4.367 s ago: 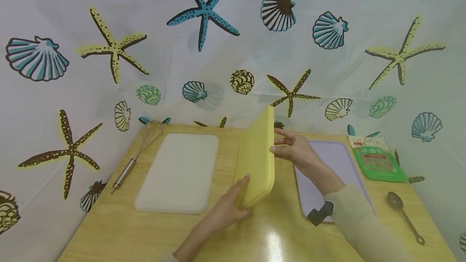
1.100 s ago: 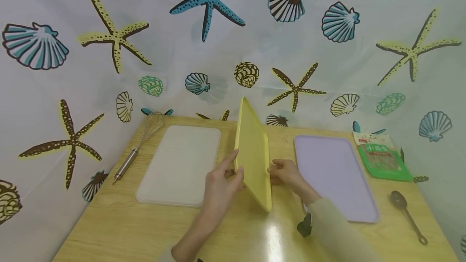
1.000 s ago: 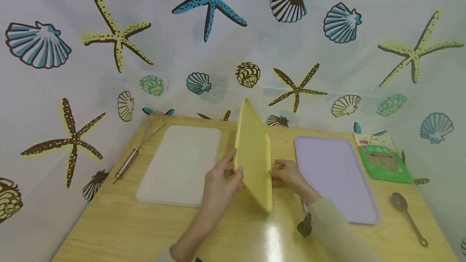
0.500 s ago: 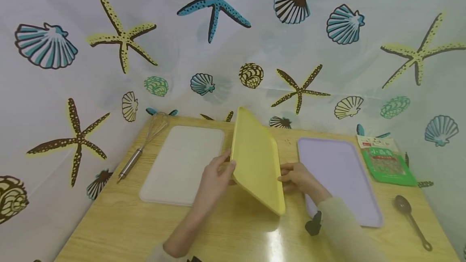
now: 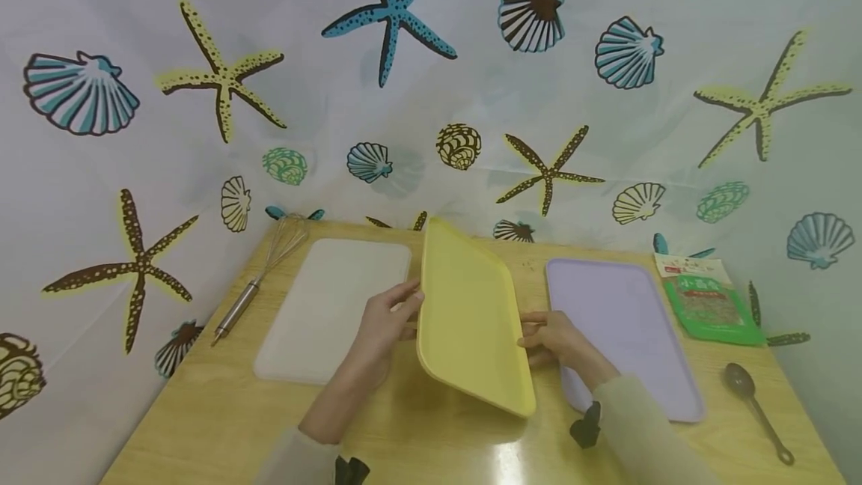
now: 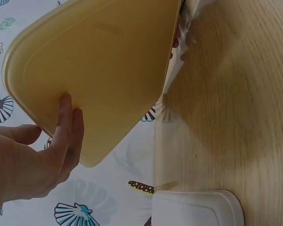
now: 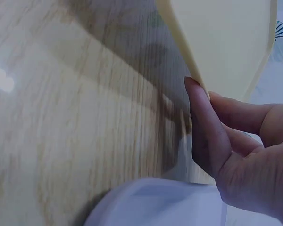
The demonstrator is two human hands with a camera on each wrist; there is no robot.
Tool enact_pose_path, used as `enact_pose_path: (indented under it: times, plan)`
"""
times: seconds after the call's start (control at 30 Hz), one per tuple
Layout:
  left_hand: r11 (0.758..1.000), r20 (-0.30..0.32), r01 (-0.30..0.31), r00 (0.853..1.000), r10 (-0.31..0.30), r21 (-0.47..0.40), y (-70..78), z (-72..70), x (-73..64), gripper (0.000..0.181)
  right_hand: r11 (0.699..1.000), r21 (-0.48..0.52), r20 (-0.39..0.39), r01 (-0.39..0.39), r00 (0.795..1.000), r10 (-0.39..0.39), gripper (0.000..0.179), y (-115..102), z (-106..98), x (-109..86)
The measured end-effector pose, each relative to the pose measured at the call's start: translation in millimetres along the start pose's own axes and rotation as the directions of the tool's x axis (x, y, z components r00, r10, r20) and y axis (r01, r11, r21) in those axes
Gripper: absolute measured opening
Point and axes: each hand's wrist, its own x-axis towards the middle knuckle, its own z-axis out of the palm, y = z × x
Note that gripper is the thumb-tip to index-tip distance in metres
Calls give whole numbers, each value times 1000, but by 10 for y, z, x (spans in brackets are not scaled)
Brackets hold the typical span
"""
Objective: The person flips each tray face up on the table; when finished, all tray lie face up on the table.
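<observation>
A yellow tray (image 5: 471,320) is held tilted above the middle of the table, its left edge higher than its right and its inner face toward the head camera. My left hand (image 5: 380,328) pinches its left edge; in the left wrist view the thumb is at the rim and the fingers (image 6: 66,122) lie against the underside. The right hand (image 5: 562,343) grips the opposite edge, thumb on the inner side and fingers beneath, as the right wrist view shows. On either side of the yellow tray lie a white tray (image 5: 316,320) and a lavender tray (image 5: 626,320).
A whisk (image 5: 249,290) lies left of the white tray. At the right are a green-and-white food packet (image 5: 710,302) and, nearer, a dark spoon (image 5: 754,403). A curtain (image 5: 417,111) printed with shells and starfish hangs behind the wooden table (image 5: 222,410).
The yellow tray has turned from nearly upright to a flatter tilt, its inner face now showing more. My left hand has moved left and down with its edge; the right hand has shifted slightly right.
</observation>
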Motion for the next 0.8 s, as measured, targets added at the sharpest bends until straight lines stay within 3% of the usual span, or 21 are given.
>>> enact_pose_path:
  times: [0.3, 0.5, 0.8]
  plan:
    - [997, -3, 60, 998, -60, 43, -44, -119, 324, 51, 1000, -6, -17, 12, 1000, -12, 58, -33, -93, -37]
    - [993, 13, 86, 996, -87, 83, -113, -148, 343, 47, 1000, -13, -16, 22, 1000, -22, 59, 6, -129, -99]
    - [984, 47, 74, 995, -83, 162, -176, -196, 327, 44, 999, -35, -41, 28, 999, -29, 60, 29, -177, -174]
